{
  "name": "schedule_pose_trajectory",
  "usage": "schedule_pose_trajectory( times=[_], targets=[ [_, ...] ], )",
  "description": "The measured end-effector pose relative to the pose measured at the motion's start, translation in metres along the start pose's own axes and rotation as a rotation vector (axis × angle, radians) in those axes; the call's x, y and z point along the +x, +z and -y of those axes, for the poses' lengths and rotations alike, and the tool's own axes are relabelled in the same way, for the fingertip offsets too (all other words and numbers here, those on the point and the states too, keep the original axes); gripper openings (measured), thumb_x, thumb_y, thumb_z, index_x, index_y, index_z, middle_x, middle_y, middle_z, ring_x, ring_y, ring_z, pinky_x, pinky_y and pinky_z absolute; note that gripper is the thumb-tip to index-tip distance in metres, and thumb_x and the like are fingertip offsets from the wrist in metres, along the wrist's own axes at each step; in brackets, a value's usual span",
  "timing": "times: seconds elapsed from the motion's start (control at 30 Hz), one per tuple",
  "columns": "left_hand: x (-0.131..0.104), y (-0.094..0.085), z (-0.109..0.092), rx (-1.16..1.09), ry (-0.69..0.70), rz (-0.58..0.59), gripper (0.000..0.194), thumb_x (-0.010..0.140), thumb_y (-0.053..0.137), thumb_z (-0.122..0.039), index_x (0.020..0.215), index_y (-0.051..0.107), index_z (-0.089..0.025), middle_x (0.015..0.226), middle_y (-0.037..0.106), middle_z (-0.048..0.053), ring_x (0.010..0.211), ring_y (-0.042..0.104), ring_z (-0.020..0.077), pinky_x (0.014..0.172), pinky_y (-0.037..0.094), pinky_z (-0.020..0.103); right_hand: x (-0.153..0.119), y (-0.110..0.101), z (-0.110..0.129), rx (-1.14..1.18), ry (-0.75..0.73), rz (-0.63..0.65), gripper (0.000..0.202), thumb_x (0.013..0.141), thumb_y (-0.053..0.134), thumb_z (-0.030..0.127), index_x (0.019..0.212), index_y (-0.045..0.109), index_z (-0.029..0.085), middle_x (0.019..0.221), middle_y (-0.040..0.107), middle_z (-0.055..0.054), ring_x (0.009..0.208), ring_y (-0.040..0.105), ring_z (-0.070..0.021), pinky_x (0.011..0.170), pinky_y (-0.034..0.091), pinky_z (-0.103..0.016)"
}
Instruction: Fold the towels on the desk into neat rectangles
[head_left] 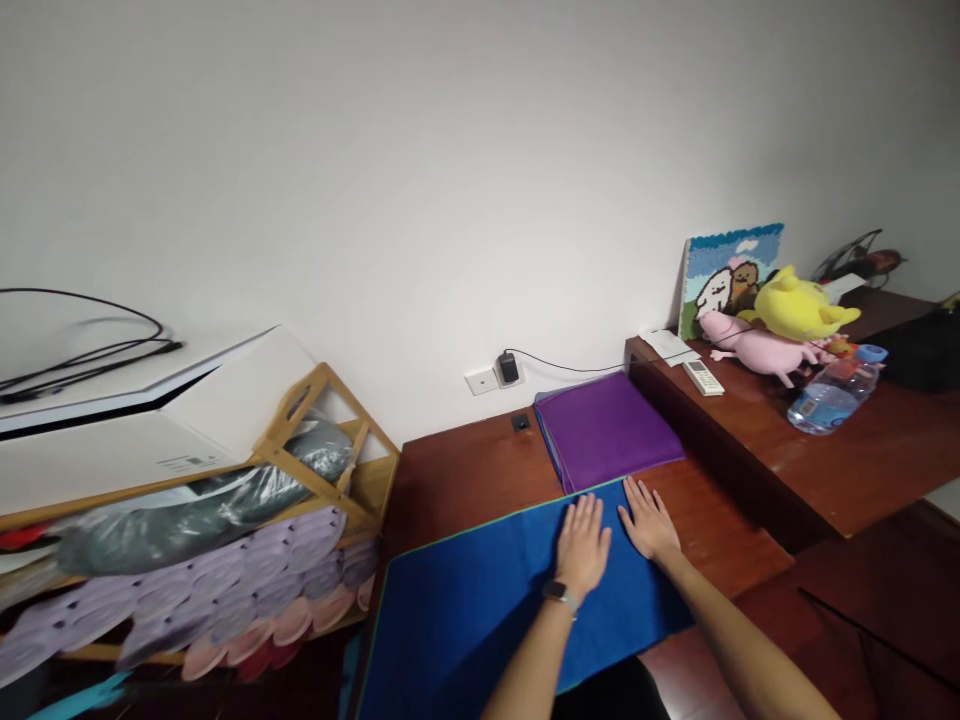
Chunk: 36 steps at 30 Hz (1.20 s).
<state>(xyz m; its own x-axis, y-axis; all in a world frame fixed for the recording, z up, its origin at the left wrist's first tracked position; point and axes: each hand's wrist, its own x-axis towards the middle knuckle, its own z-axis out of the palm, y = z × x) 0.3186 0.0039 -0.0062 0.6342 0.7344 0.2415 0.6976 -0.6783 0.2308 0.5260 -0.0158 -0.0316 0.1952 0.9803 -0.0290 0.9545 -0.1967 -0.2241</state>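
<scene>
A blue cloth with a thin green edge (465,590) lies spread over the front of the reddish-brown desk (457,470). My left hand (583,545), with a watch at the wrist, lies flat on the cloth near its far edge. Just to the right, my right hand (649,520) also rests flat on it, close to the far right corner, fingers spread. Neither hand holds anything. Behind them, a folded purple cloth (611,430) lies near the wall, with blue layers showing at its left side.
A wooden rack (364,500) with slippers (217,580) and a white box (225,400) stands left. On the raised surface at right (787,470) are a bottle (832,395), plush toys (799,305), a remote (703,378) and a picture (727,270). A charger (508,367) sits in the wall socket.
</scene>
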Motion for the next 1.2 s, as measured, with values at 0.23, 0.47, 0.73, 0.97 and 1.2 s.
schedule_pose_trajectory(
  times=[0.23,0.47,0.73,0.97,1.2],
  targets=[
    [-0.006,0.015,0.005,0.007,-0.201,0.088,0.061,0.109,0.025,-0.052,0.164,0.033,-0.025,0.170,0.034,0.004,0.159,0.027,0.0226,0.131,0.026,0.049,0.000,0.004,-0.003,-0.011,0.012,-0.027,0.071,0.106,0.017,0.049,0.167,0.022,0.015,0.173,0.026,-0.005,0.161,0.020,-0.0225,0.131,0.014,-0.046],
    [-0.179,-0.074,0.231,0.328,-0.567,-0.020,0.063,0.108,0.027,-0.049,0.161,0.042,-0.017,0.165,0.044,0.015,0.154,0.038,0.0333,0.122,0.036,0.057,-0.002,0.009,-0.004,-0.025,0.006,-0.024,0.073,0.105,0.014,0.052,0.167,0.022,0.014,0.173,0.026,-0.005,0.161,0.019,-0.0239,0.131,0.012,-0.047],
    [-0.229,-0.080,0.282,0.320,-0.609,-0.088,0.068,0.107,0.024,-0.052,0.161,0.040,-0.013,0.167,0.042,0.014,0.156,0.035,0.0300,0.125,0.033,0.051,0.000,0.017,-0.009,-0.098,0.012,-0.005,0.076,0.103,0.013,0.052,0.167,0.022,0.013,0.173,0.026,-0.005,0.161,0.020,-0.0246,0.131,0.016,-0.048],
    [-0.227,-0.083,0.277,0.272,-0.628,-0.101,0.065,0.107,0.029,-0.049,0.162,0.037,-0.016,0.167,0.040,0.013,0.156,0.034,0.0279,0.127,0.029,0.052,0.006,0.007,-0.006,-0.159,0.001,0.032,0.073,0.102,0.017,0.049,0.165,0.030,0.014,0.171,0.031,-0.008,0.159,0.025,-0.0277,0.129,0.020,-0.052],
    [-0.185,-0.094,0.222,0.263,-0.518,-0.143,0.062,0.108,0.026,-0.041,0.161,0.040,-0.012,0.165,0.042,0.014,0.155,0.036,0.0281,0.129,0.027,0.053,-0.002,0.015,-0.011,-0.104,-0.004,-0.007,0.072,0.104,0.016,0.052,0.167,0.026,0.019,0.172,0.028,-0.002,0.161,0.019,-0.0267,0.130,0.016,-0.050]
  ],
)
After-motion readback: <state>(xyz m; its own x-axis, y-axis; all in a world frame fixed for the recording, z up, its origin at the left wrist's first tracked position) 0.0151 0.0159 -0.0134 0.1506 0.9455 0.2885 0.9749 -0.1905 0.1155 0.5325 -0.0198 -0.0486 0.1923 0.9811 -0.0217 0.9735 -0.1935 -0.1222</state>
